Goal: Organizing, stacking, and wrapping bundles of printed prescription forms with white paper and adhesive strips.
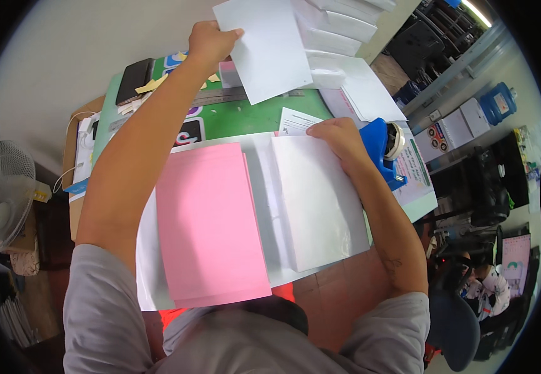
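My left hand is raised at the far side of the table, its thumb pressed on the left edge of a white sheet of paper. The sheet hangs over the green table top. Closer in, my right hand has its fingers closed at the top edge of a white paper stack. A small printed slip shows just beyond those fingertips. Left of the white stack lies a stack of pink paper. Both rest on a larger white sheet that overhangs the near table edge.
A blue tape dispenser stands right of my right hand. Tall white paper stacks rise at the back. A metal ruler, a dark wallet-like case and yellow scraps lie far left. A fan stands left.
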{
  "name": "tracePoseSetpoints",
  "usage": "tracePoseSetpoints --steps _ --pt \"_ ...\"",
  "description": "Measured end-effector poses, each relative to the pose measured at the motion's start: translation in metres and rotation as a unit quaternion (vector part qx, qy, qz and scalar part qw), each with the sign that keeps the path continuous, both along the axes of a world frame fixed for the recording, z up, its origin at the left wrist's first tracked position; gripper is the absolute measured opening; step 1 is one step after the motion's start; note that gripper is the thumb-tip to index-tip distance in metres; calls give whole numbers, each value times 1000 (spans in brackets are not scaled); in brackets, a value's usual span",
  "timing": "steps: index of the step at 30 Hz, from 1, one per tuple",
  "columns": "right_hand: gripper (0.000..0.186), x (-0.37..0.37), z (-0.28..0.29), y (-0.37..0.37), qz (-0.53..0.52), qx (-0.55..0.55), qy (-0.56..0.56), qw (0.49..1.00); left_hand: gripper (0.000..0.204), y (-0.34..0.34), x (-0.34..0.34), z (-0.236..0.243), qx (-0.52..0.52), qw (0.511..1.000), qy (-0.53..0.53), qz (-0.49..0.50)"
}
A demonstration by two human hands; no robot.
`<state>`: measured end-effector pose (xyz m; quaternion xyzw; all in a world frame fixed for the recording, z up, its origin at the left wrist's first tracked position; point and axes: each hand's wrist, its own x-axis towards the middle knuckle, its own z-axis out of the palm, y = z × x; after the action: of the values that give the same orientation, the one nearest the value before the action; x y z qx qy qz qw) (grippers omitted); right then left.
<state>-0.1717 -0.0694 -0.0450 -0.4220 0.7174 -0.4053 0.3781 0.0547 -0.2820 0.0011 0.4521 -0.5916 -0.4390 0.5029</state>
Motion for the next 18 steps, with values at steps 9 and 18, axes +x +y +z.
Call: tracePoseSetpoints --steps 9,18 --pt "24 0 -1 10 -83 -211 14 974 13 97 73 76 -193 978 57 -49" --pt "69 71 79 43 288 -42 -444 847 26 217 168 54 -629 745 -214 -65"
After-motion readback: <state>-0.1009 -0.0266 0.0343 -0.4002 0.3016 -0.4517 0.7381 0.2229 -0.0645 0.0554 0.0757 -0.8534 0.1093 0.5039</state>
